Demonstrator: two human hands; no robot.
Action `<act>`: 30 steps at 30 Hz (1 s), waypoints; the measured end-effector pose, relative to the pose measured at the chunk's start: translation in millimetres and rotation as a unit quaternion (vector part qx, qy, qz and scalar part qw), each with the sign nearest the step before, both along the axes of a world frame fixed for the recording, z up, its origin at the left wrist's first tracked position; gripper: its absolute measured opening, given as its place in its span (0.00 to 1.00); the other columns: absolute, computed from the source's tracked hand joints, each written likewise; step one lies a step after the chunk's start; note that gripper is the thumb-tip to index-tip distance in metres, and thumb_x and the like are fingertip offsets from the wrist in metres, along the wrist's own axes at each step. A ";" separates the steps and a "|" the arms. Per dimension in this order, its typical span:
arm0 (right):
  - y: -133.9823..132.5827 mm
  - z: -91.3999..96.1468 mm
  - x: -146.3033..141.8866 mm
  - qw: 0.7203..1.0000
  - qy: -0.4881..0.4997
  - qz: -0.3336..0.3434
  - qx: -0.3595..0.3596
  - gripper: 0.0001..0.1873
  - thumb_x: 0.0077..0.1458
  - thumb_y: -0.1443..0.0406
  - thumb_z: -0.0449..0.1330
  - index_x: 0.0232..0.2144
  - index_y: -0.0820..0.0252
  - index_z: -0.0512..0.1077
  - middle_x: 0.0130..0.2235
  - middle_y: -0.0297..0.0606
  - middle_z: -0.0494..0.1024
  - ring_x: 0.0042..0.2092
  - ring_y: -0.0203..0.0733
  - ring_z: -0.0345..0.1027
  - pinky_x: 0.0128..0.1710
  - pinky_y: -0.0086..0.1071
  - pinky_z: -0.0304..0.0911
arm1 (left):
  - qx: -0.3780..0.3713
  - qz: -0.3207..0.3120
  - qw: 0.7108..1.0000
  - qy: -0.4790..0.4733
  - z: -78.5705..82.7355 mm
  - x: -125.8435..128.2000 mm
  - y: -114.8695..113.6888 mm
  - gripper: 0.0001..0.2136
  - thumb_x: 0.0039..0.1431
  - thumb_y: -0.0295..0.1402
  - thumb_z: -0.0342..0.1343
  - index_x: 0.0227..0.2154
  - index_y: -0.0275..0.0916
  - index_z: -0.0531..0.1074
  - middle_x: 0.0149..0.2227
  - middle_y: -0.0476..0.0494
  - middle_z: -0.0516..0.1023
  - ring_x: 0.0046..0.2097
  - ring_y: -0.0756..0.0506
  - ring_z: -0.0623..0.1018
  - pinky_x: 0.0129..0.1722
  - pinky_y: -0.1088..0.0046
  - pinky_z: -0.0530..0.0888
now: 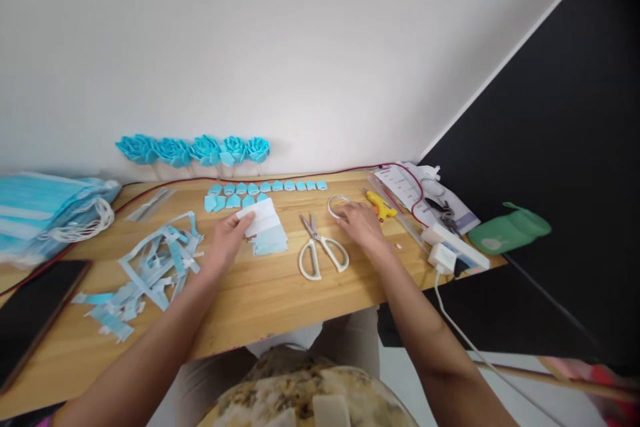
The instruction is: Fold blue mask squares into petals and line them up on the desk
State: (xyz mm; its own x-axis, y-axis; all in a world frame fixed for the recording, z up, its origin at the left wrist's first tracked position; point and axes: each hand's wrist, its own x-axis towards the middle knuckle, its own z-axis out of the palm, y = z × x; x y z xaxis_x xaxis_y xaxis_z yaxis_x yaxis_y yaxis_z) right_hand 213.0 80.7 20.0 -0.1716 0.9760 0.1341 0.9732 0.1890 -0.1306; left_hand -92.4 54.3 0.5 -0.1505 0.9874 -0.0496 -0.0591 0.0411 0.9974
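My left hand pinches a white rectangle of face-mask fabric by its left edge. Under it lie pale blue cut pieces of the same fabric. My right hand has its fingertips on the rim of a thin white ring, which looks like a roll of tape. Between my hands, scissors with white handles rest on the table, blades slightly apart and pointing away. Behind, small blue folded petals lie in rows. Several blue fabric flowers on stems lean against the wall.
Blue fabric scraps are heaped at left, near a phone and bagged masks with a white cord. At right are a yellow glue gun, a power strip, papers, keys and a green pouch.
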 end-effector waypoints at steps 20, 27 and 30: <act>37.6 -8.9 -43.1 0.522 0.810 0.105 -0.245 0.17 0.47 0.68 0.66 0.42 0.56 0.73 0.36 0.31 0.79 0.37 0.30 0.72 0.36 0.22 0.67 | -0.007 -0.093 0.988 0.121 -1.0 -0.6 -2.7 0.22 0.47 0.54 0.57 0.21 0.36 0.72 0.18 0.49 0.71 0.24 0.48 0.69 0.22 0.75 0.64; 34.2 -4.7 -46.5 0.617 0.744 0.126 -0.222 0.24 0.45 0.65 0.66 0.47 0.53 0.72 0.43 0.34 0.79 0.41 0.35 0.73 0.39 0.27 0.67 | -0.001 -0.080 0.993 0.091 8.7 1.4 -6.8 0.21 0.46 0.53 0.59 0.18 0.36 0.70 0.17 0.49 0.70 0.22 0.50 0.67 0.22 0.75 0.63; 35.5 1.3 -32.3 0.754 0.636 0.090 -0.137 0.21 0.51 0.58 0.61 0.48 0.56 0.72 0.39 0.38 0.80 0.36 0.37 0.73 0.37 0.31 0.67 | 0.001 -0.068 0.995 0.077 9.1 2.2 -7.0 0.22 0.46 0.52 0.59 0.16 0.36 0.69 0.17 0.49 0.69 0.21 0.50 0.66 0.22 0.75 0.62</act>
State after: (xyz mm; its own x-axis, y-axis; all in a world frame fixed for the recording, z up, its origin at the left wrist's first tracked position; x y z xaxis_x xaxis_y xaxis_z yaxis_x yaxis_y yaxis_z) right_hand 180.7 116.2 21.3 -0.2081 0.9730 0.0994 -0.0117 0.0992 -0.9950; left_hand -90.2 47.3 9.7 -0.0217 0.9992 -0.0344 0.1003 0.0364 0.9943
